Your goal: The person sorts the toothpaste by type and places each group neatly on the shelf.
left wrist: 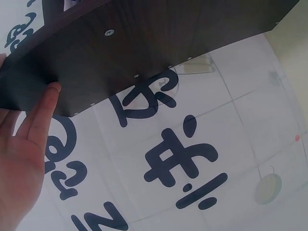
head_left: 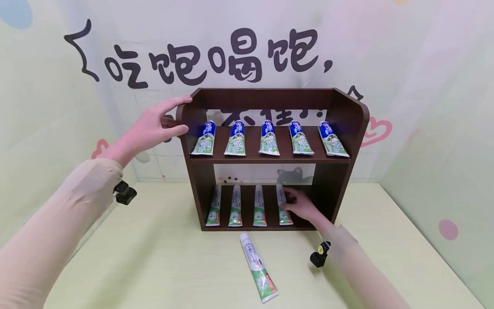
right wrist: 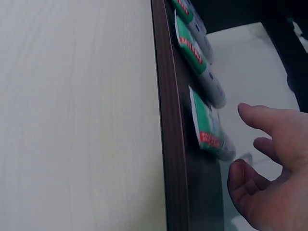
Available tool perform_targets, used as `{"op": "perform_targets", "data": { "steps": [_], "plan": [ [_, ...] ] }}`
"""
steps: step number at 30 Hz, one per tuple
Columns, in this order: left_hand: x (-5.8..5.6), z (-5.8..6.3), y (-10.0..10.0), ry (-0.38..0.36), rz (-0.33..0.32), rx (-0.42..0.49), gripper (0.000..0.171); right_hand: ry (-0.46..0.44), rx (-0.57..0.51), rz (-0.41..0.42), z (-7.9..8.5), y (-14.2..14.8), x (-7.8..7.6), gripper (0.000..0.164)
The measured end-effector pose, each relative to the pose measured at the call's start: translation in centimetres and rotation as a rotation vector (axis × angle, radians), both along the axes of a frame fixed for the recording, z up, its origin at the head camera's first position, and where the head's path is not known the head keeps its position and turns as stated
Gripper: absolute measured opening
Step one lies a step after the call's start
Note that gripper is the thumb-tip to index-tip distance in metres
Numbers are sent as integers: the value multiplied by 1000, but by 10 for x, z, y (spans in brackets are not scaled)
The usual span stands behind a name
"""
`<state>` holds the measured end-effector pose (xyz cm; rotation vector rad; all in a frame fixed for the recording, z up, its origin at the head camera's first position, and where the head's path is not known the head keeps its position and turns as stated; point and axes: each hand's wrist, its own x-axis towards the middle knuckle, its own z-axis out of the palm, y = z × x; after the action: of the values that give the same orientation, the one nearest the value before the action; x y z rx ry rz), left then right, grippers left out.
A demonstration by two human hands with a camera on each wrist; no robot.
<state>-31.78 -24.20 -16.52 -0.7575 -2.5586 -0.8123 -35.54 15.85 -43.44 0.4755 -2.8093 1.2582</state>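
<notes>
My left hand (head_left: 148, 126) rests against the dark brown shelf (head_left: 270, 161) at its upper left side, a fingertip at the top edge and the thumb on the side panel. In the left wrist view, a straight finger touches the outer panel (left wrist: 144, 43). Inside the lower tier, my right hand (head_left: 301, 205) is beside the rightmost white-and-green toothpaste tube (head_left: 284, 210). The right wrist view shows its thumb and loosely bent fingers spread apart near that tube (right wrist: 209, 127), with nothing between them. Another white-and-green toothpaste tube (head_left: 257, 268) lies on the table before the shelf.
Several blue-and-green toothpaste tubes (head_left: 268, 137) lean in a row on the upper tier. More white-and-green tubes (head_left: 236, 208) stand left of my right hand on the lower tier. The pale table (head_left: 162, 257) meets printed walls (head_left: 424, 150) at the back and sides.
</notes>
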Motion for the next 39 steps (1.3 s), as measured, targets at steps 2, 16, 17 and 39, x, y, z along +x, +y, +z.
{"op": "perform_targets", "data": {
  "steps": [2, 16, 17, 39],
  "plan": [
    [-1, -1, 0, -1, -2, 2, 65, 21, 1, -15, 3, -2, 4, 63],
    [-3, -1, 0, 1, -6, 2, 65, 106, -22, 42, 24, -23, 33, 60],
    [-3, -1, 0, 2, -6, -2, 65, 110, -22, 44, 24, -24, 35, 60],
    [-2, -3, -6, 14, 85, -29, 69, 124, -44, 239, 11, -52, 79, 64]
  ]
}}
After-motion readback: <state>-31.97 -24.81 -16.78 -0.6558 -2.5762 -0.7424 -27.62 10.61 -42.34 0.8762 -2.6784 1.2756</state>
